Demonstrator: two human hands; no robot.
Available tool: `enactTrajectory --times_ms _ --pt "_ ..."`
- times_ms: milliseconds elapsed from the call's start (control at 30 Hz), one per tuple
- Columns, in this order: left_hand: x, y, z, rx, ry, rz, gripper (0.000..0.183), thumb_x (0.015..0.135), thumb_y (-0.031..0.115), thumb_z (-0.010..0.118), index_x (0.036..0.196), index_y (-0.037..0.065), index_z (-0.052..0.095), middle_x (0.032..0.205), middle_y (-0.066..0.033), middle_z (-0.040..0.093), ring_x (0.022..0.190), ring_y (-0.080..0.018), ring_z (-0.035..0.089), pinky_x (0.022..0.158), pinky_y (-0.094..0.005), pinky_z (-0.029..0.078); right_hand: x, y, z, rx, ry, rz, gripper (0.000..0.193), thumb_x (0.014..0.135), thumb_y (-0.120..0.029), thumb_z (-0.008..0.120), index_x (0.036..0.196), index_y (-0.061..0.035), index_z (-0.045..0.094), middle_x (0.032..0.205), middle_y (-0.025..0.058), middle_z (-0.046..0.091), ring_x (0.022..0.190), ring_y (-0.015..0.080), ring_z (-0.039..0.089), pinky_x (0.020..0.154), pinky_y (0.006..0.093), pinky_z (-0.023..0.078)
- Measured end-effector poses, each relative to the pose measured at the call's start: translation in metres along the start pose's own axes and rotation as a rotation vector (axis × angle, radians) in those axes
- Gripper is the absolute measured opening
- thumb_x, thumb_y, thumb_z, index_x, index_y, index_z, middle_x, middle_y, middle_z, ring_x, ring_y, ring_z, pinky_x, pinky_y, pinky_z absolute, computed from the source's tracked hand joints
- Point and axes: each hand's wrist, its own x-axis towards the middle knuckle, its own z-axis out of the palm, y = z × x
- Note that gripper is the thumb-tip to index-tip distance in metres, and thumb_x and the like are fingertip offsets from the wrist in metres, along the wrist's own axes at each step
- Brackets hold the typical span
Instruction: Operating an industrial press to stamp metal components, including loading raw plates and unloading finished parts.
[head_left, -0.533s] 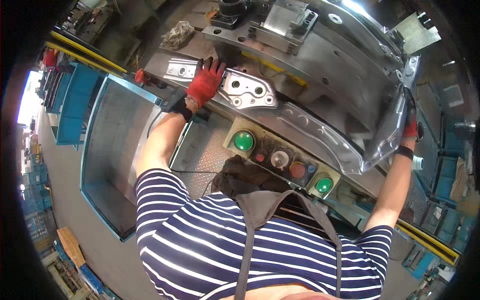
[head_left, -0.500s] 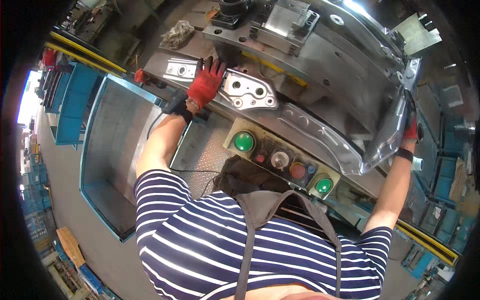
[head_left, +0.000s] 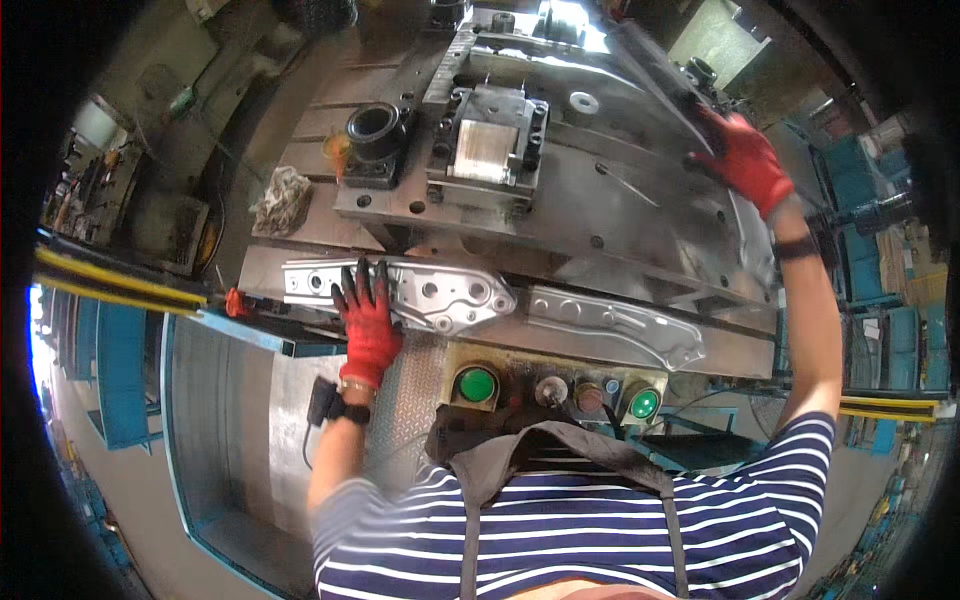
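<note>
A crumpled rag [head_left: 283, 200] lies at the left on the steel press bed [head_left: 600, 200]. The left hand [head_left: 368, 322], in a red glove, lies flat with fingers spread on a stamped metal bracket [head_left: 430, 293] at the bed's front edge. Below sits a control box [head_left: 555, 385] with green buttons. A second stamped panel [head_left: 620, 325] lies right of the bracket. Far right, the gloved right hand [head_left: 745, 160] curls over the edge of a large sheet-metal panel [head_left: 690, 130].

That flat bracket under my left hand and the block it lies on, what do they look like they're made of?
The bracket looks like stamped sheet metal, probably steel: thin, bright silvery sheen, punched holes, pressed ribs. The block beneath looks like thick machined steel: dull grey, bolt holes. The left hand wears a red glove, seemingly knit fabric.
</note>
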Motion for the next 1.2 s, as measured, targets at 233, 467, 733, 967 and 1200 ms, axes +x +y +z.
enactTrajectory --times_ms 233,467,733,967,1200 --pt "-0.033 -0.030 0.002 -0.095 0.104 -0.155 0.106 0.057 0.030 0.078 0.143 0.007 0.022 0.147 -0.0209 0.020 0.135 -0.0438 0.016 0.109 -0.0582 0.010 0.133 -0.030 0.031 -0.362 -0.147 -0.210 0.056 0.072 -0.027 0.073 0.124 -0.0183 0.055 0.105 0.0194 0.055 0.101 0.0363 0.055 0.082 0.0441 0.047" --pt "-0.077 -0.064 0.014 -0.104 0.063 -0.484 0.103 0.059 0.028 0.078 0.142 0.005 0.022 0.145 -0.0208 0.023 0.135 -0.0414 0.018 0.111 -0.0545 0.012 0.183 -0.030 0.081 -0.193 -0.339 -0.209 0.044 0.082 -0.027 0.064 0.124 -0.0186 0.054 0.115 0.0165 0.054 0.106 0.0356 0.054 0.088 0.0420 0.047" --pt "-0.076 -0.028 0.044 -0.188 0.122 -0.359 0.102 0.057 0.027 0.079 0.140 0.004 0.025 0.142 -0.0218 0.027 0.133 -0.0415 0.021 0.110 -0.0537 0.015 0.165 -0.030 0.098 -0.253 -0.341 -0.079 0.054 0.088 -0.031 0.055 0.138 -0.0189 0.037 0.134 0.0248 0.039 0.125 0.0411 0.038 0.099 0.0451 0.040" --pt "-0.110 0.020 0.062 -0.494 -0.200 -0.461 0.090 0.066 0.034 0.078 0.135 -0.003 0.034 0.137 -0.0251 0.036 0.126 -0.0389 0.036 0.107 -0.0387 0.031 0.010 -0.026 0.073 -0.010 -0.012 -0.067 0.062 0.080 -0.029 0.066 0.134 -0.0112 0.041 0.125 0.0270 0.047 0.121 0.0433 0.041 0.099 0.0463 0.037" --pt "-0.126 0.051 0.093 -0.840 -0.404 -0.538 0.090 0.074 0.042 0.070 0.139 -0.003 0.028 0.140 -0.0238 0.034 0.132 -0.0335 0.031 0.109 -0.0360 0.028 -0.186 -0.011 0.030 0.249 0.182 0.111 0.060 0.077 -0.016 0.067 0.131 -0.0042 0.044 0.130 0.0216 0.047 0.124 0.0382 0.041 0.103 0.0419 0.034"
